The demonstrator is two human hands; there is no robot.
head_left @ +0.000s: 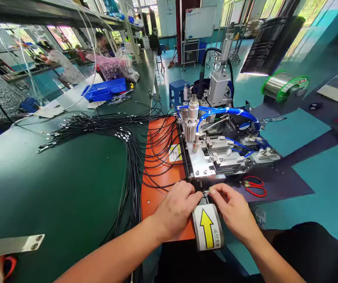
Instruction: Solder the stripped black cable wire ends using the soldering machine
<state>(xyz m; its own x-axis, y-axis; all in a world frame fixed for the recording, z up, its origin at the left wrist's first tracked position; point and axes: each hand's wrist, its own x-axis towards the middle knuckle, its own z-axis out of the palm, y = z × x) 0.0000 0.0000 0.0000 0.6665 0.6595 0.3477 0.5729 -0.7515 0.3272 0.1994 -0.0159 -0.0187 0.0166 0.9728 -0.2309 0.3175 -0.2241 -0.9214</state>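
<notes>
My left hand and my right hand meet at the front of a small pneumatic machine with blue air hoses. Both pinch the end of a thin black cable with coloured wire tips, held just in front of the machine's metal plate. The fingers of both hands are closed on it. Below my hands sits a grey cover with a yellow arrow label. The cable runs left over an orange plate.
A big bundle of black cables lies on the green bench. Red scissors rest right of the machine. A blue tray and other people sit farther back. A solder spool stands at right.
</notes>
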